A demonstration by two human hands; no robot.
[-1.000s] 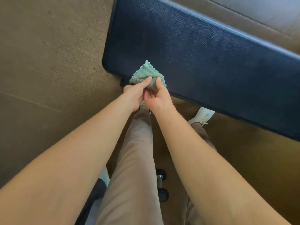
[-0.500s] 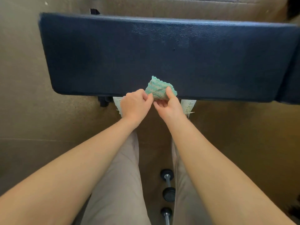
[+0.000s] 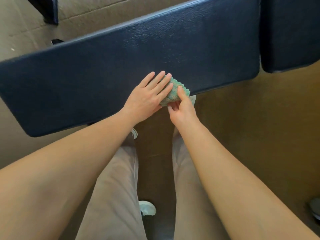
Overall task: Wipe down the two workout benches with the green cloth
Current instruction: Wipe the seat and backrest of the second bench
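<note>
A dark blue padded bench (image 3: pixel 107 71) runs across the view, tilted up to the right. A bunched green cloth (image 3: pixel 174 91) lies on its near edge. My left hand (image 3: pixel 149 96) is flat with its fingers spread, partly on the bench and partly over the cloth's left side. My right hand (image 3: pixel 181 108) pinches the cloth's right side between thumb and fingers. A second dark blue pad (image 3: pixel 290 32) sits at the upper right, separated by a narrow gap.
The brown gym floor (image 3: pixel 251 129) surrounds the bench. My legs in beige trousers and a white shoe (image 3: pixel 147 207) are below. A dark bench foot (image 3: pixel 50 11) stands at the top left. A dark object (image 3: pixel 315 207) sits at the right edge.
My left hand opened from a closed grip and now lies flat on the cloth and bench. The cloth moved up onto the bench's near edge. The view swung so the bench tilts.
</note>
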